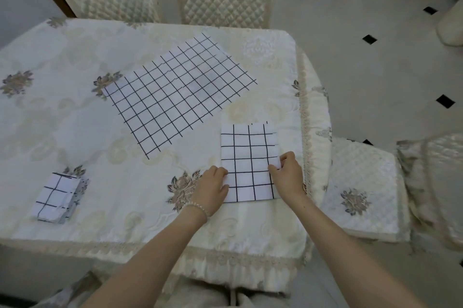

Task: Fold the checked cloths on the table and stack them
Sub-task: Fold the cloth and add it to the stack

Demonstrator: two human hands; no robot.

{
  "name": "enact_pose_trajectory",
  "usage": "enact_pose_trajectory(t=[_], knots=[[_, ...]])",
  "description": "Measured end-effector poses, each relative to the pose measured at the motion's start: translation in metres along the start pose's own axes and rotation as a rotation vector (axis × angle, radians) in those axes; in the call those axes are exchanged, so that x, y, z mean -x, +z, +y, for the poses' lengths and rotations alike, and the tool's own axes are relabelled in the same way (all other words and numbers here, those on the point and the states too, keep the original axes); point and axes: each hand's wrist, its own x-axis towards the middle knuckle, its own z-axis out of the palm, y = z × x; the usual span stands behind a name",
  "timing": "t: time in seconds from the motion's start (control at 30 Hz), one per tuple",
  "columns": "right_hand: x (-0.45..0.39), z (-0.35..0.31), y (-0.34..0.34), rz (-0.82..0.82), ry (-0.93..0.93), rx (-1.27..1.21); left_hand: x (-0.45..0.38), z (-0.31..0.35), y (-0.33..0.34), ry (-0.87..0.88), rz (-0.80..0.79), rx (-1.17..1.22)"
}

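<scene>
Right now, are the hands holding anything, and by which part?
Both grip the partly folded checked cloth: left hand on its left edge near the bottom, right hand pinching its right edge.

Bare forearms — pearl bracelet (200,208) on left wrist.
</scene>
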Motion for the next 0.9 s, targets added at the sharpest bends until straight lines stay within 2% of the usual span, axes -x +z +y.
enact_pose_trajectory(t=[0.3,0.37,0.43,0.5,0.6,0.77,0.9], knots=[[-0.013,0.006,0.009,0.078,-0.123,0.131,0.000,-0.010,0.006,0.063,0.000,-0.111],[-0.012,0.006,0.010,0.150,-0.196,0.256,-0.001,-0.010,0.004,0.061,0.005,-0.114],[-0.009,-0.001,0.015,0.197,-0.331,0.337,-0.004,-0.009,0.004,0.087,0.088,-0.120],[-0.007,-0.012,0.027,0.153,-0.500,0.347,-0.012,-0.009,0.007,0.138,0.160,-0.204],[-0.008,-0.024,0.059,0.006,-0.653,0.422,-0.031,-0.004,0.015,0.144,0.110,-0.346],[-0.019,-0.011,0.086,-0.121,-0.615,0.626,-0.048,-0.011,0.042,0.044,0.016,-0.382],[-0.034,0.010,0.068,-0.095,-0.622,0.683,-0.049,-0.015,0.046,0.059,0.039,-0.336]])
